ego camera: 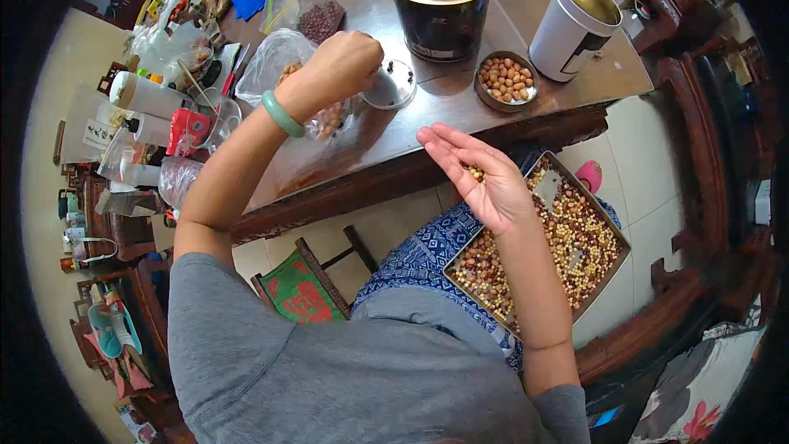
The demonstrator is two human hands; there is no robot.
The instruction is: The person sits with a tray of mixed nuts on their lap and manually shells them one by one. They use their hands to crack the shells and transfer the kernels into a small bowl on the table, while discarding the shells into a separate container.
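Note:
My left hand (345, 65), with a green bangle (283, 115) at the wrist, hangs over the table beside a small clear plastic cup (391, 87) holding several black beans. Its fingers are curled and turned away, so their tips and anything between them are hidden. Palm up and cupped, my right hand (484, 179) holds several yellow beans (476, 173) in front of the table edge. Below the right forearm, a square shallow tray (601, 216) of mixed yellow beans, dark red beans and peanuts rests on my lap. A round lid (506, 106) full of peanuts sits near the table edge.
Behind the lid stand a black canister (439, 24) and a white canister (558, 37). A zip bag of dark red beans (319, 20) and a clear bag of peanuts (265, 71) lie left. A red-handled knife (232, 77) is further left. A low stool (302, 287) stands below.

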